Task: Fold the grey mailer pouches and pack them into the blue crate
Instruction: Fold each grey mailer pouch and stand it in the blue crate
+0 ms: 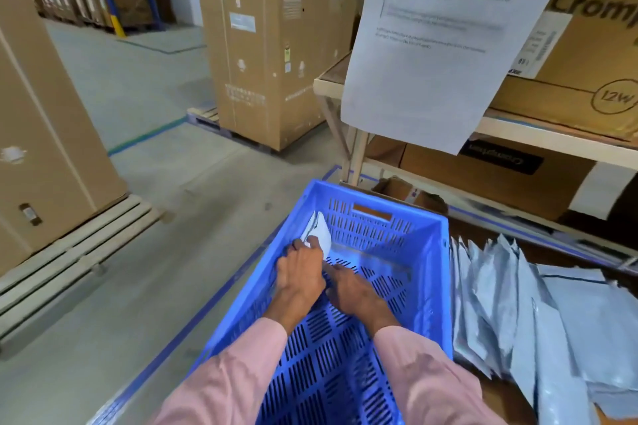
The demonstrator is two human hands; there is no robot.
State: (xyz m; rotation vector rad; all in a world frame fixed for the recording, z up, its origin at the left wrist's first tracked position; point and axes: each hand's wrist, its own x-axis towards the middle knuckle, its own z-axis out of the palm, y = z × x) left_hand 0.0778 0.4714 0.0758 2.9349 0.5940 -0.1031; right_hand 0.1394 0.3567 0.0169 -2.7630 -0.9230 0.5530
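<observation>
Packing step going on here. Left hand [299,272] gripping folded grey pouch [319,233], standing it against far left corner inside blue crate [438,272]. Right hand [348,291] reaching in just beside it, fingers looking fairly straight over crate floor, holding nothing far as I can see. Crate otherwise looking bare. Pile of unfolded mailers [518,304] lying right of crate. Next move, guessing: letting go, grabbing another from pile, folding it.

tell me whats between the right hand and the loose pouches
The crate's right wall, in the head view; right hand is inside it, loose pouches outside.
</observation>
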